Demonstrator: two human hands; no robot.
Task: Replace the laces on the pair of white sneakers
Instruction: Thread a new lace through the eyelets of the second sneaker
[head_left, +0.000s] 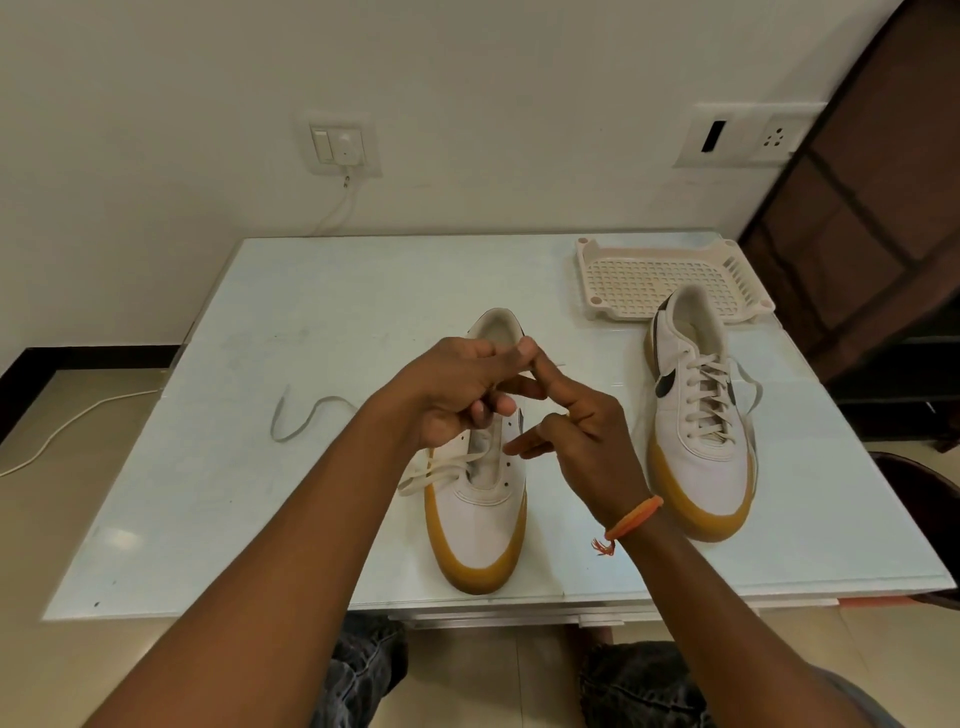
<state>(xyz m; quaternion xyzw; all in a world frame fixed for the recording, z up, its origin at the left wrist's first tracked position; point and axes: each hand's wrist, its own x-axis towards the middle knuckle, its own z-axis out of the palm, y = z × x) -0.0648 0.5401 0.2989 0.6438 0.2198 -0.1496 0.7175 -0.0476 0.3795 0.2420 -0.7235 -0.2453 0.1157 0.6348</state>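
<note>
Left hand (457, 395) is bunched up over the near sneaker (480, 509), fingers curled and pinched together, apparently on a bit of lace, though the grip itself is hidden behind the knuckles, so I can't say for sure. Right hand (576, 431) sits just beside it, fingers spread and mostly apart, index finger up against the left fingertips, nothing clearly clamped.

That near sneaker stands in the middle of the tabletop (291, 322), toe toward the person, eyelets mostly bare, with a lace (441, 470) crossing only the lowest holes and trailing off to its left. Flat, soft, floppy stuff, that lace; it will sag and twist, so the stiff tip looks like the place to pinch it for feeding through an eyelet. The shoe itself reads as light, with a soft upper and a grippy gum sole, best steadied by the eyelet flap or the heel.

Out to the right, the second sneaker (698, 415) is fully laced, its heel touching or overlapping a cream plastic tray (623, 275). Well off to the left, a loose lace (306, 418) lies curled on the tabletop.
</note>
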